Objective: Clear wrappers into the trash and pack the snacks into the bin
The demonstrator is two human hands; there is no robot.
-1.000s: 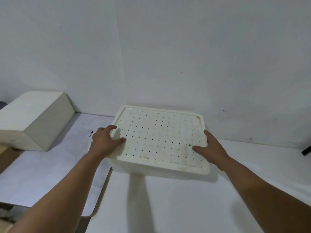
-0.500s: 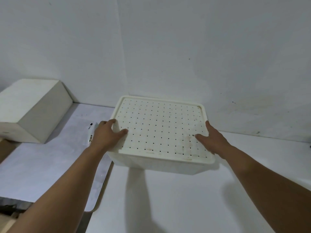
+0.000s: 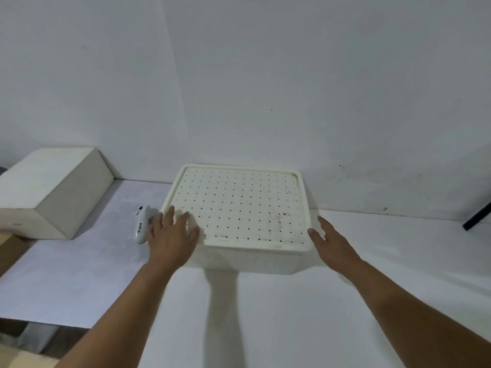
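I see the cream perforated bin [image 3: 239, 208] sitting lidded on the white table [image 3: 265, 314] against the far wall, straight ahead of both hands, its long axis running left to right. My left hand [image 3: 171, 235] rests flat, fingers straight, on the lid's near-left corner; my right hand [image 3: 332, 240], fingers relaxed and empty, hangs just beside the near-right corner.
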